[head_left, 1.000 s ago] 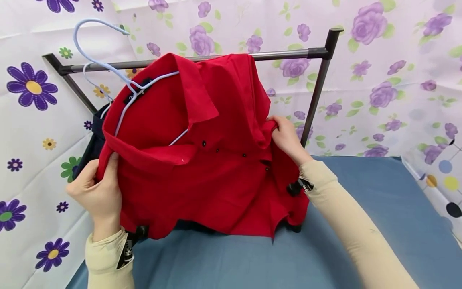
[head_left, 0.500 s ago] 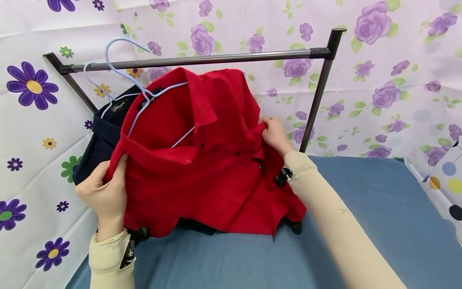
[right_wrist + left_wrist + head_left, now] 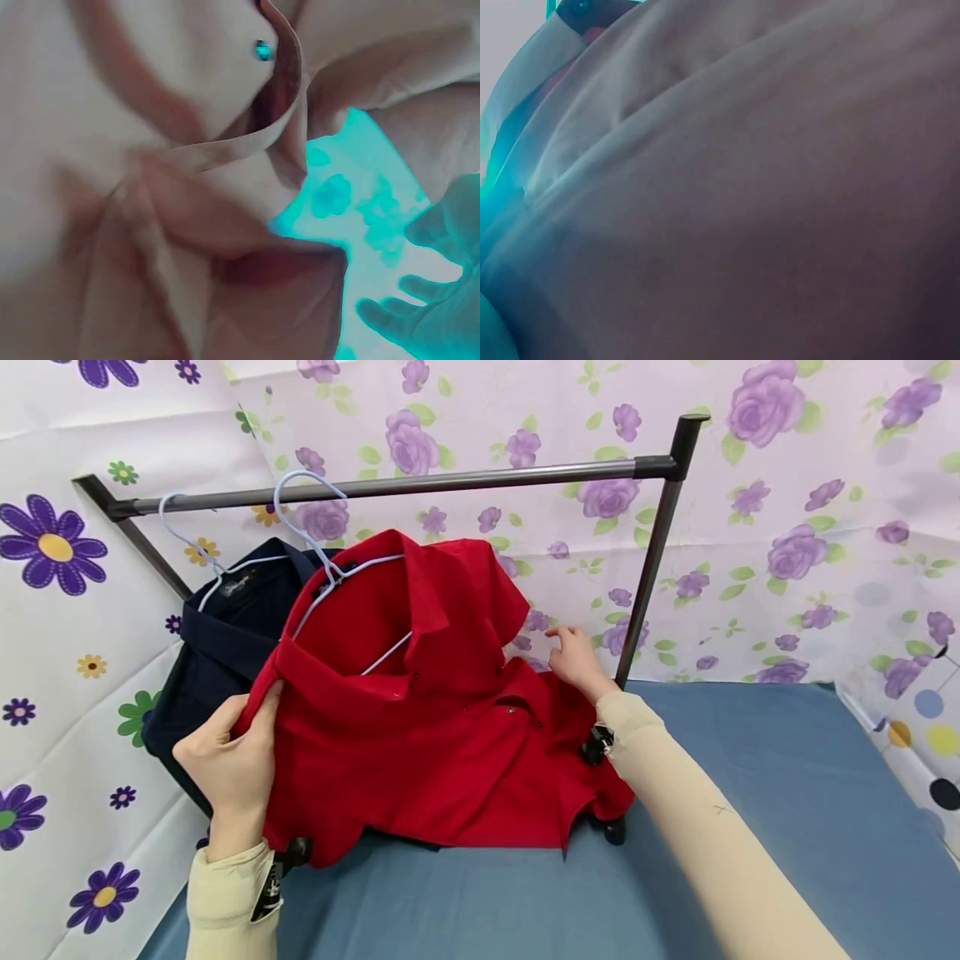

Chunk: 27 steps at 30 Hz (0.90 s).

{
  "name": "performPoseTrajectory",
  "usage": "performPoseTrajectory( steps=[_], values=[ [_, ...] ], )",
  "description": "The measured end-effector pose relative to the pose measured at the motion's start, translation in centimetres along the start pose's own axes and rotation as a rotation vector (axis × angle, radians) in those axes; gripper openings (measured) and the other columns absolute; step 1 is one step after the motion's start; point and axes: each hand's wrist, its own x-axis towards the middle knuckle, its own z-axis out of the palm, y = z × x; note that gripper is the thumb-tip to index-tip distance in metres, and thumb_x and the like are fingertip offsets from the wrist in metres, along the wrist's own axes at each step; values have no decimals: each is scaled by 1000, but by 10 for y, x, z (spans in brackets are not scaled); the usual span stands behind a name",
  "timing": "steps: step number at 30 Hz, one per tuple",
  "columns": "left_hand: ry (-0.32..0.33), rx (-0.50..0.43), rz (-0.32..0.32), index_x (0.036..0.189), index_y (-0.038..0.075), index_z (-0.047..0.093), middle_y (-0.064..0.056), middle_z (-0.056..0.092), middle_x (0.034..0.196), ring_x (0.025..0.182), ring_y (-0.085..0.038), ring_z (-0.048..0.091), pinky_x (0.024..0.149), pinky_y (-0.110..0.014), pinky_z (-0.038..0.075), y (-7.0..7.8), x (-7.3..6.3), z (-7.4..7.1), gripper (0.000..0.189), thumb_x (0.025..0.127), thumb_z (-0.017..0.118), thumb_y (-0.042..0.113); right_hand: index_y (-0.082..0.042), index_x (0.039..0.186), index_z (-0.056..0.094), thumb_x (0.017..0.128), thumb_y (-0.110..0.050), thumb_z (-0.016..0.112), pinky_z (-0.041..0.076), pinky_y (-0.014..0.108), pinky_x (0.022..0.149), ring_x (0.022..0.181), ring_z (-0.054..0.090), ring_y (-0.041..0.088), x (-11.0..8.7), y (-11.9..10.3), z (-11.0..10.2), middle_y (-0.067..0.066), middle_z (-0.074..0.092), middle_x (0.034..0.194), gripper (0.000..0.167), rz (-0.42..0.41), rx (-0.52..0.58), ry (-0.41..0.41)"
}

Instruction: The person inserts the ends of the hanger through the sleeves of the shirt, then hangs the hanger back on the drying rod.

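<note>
A red button shirt hangs on a light blue hanger, tilted, its collar toward the rail. The hanger's hook overlaps the metal rail; whether it bears on it I cannot tell. My left hand pinches the shirt at its left shoulder between thumb and fingers. Apart from the cloth, my right hand is beside the shirt's right side, fingers loosely bent, holding nothing. In the right wrist view the same hand shows spread fingers next to the cloth. Cloth fills most of the left wrist view.
Behind the red shirt, a dark navy shirt hangs from the rail on another light blue hanger. A black upright post holds the rail's right end. Blue cloth covers the surface below; flowered sheets stand behind.
The hanger and red shirt have come down and rightward, the hook dropping to rail height. My right hand has let go of the shirt's side. My left hand keeps its grip and shifts right.
</note>
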Motion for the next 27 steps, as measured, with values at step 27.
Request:
performPoseTrajectory(
  steps=[27],
  values=[
    [-40,220,-227,70,3,74,29,46,54,50,6,38,50,-21,22,-32,42,-5,48,87,77,47,-6,155,35,103,-21,59,37,60,108,137,40,49,-95,38,43,30,30,155,60,-113,-152,-352]
  ],
)
